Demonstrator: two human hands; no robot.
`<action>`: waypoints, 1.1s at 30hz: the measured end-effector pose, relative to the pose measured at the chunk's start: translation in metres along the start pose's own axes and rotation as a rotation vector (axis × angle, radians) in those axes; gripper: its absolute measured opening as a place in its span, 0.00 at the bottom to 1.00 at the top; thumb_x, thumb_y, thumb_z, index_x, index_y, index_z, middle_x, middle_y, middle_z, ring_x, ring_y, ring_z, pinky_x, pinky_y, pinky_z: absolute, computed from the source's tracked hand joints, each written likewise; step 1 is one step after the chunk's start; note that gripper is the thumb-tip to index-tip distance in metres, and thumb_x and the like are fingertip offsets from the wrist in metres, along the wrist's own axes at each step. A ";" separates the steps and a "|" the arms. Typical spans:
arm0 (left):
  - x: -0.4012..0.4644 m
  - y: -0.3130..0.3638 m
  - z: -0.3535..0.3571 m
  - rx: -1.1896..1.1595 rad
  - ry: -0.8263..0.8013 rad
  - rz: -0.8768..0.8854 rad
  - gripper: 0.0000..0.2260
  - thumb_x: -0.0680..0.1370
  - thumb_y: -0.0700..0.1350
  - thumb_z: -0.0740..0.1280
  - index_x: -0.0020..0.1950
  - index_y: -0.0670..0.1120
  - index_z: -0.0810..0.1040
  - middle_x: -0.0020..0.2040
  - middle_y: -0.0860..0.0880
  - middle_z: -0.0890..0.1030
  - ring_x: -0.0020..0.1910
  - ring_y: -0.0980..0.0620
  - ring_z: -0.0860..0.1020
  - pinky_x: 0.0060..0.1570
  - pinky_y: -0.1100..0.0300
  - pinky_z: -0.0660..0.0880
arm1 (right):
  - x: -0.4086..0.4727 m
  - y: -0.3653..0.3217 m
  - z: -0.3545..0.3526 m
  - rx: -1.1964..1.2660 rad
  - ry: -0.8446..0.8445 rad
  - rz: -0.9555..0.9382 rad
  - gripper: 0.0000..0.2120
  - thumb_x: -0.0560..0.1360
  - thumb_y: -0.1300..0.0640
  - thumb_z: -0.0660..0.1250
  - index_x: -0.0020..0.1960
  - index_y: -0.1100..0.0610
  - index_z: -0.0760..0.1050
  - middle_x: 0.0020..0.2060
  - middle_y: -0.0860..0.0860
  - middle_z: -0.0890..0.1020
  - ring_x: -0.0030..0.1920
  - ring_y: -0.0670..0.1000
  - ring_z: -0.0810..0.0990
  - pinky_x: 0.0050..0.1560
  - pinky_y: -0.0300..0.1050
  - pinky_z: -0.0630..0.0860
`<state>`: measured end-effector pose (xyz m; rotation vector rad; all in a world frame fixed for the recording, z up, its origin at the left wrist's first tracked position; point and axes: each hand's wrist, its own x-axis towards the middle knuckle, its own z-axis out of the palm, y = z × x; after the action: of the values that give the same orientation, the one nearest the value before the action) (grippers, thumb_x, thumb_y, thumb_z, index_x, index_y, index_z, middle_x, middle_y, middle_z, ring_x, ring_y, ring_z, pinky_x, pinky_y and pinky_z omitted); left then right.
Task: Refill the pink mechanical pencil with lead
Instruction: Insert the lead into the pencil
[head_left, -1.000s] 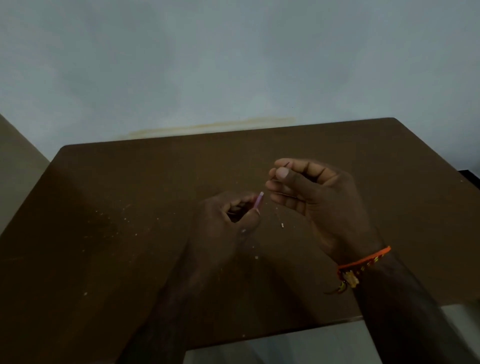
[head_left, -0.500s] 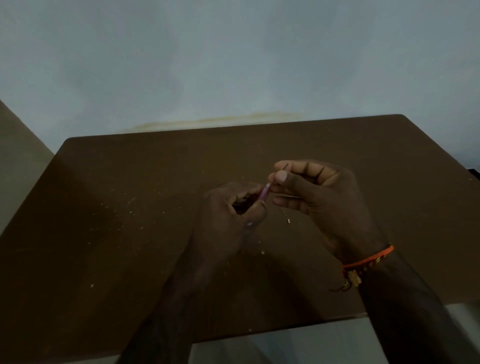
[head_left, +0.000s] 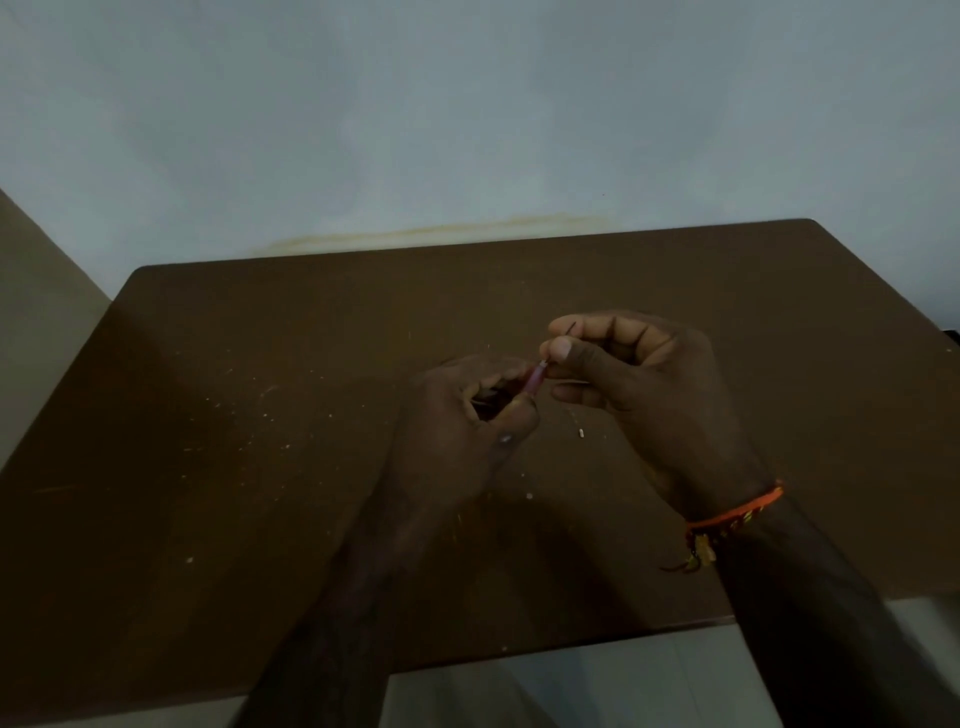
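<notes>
The right hand (head_left: 628, 374), pinching what looked like a thin lead (head_left: 570, 329), had moved to the pink mechanical pencil (head_left: 535, 378) held in the left hand (head_left: 467, 415), ready to slide in.

No legible text, labels, brands, numbers or signs anywhere in view. Frame dim; surfaces plain.

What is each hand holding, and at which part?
The left hand grips the pink mechanical pencil around its barrel. The right hand pinches a thin lead between thumb and forefinger.
</notes>
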<state>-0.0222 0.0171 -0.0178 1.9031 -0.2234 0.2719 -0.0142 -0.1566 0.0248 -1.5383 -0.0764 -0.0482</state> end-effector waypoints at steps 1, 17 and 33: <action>0.000 0.000 0.000 0.008 0.003 0.010 0.12 0.73 0.42 0.72 0.55 0.47 0.88 0.50 0.51 0.88 0.48 0.55 0.86 0.46 0.54 0.84 | 0.000 0.001 -0.001 -0.031 -0.003 -0.002 0.04 0.74 0.62 0.73 0.49 0.58 0.84 0.43 0.56 0.87 0.45 0.55 0.87 0.44 0.47 0.84; 0.000 -0.001 0.003 -0.051 0.010 -0.079 0.12 0.72 0.43 0.71 0.54 0.52 0.88 0.39 0.61 0.86 0.38 0.65 0.83 0.38 0.69 0.78 | 0.015 0.012 -0.028 -0.033 0.133 0.124 0.06 0.76 0.57 0.71 0.50 0.56 0.84 0.43 0.56 0.87 0.38 0.50 0.83 0.39 0.42 0.80; -0.002 0.000 -0.002 -0.004 -0.037 -0.048 0.25 0.78 0.36 0.71 0.71 0.55 0.78 0.47 0.45 0.86 0.45 0.48 0.86 0.50 0.52 0.84 | 0.017 0.084 -0.033 -1.056 0.012 0.176 0.07 0.74 0.50 0.71 0.49 0.48 0.86 0.46 0.49 0.87 0.46 0.51 0.83 0.45 0.43 0.76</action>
<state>-0.0238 0.0188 -0.0179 1.9082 -0.2019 0.2041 0.0103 -0.1862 -0.0590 -2.5933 0.1180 0.0543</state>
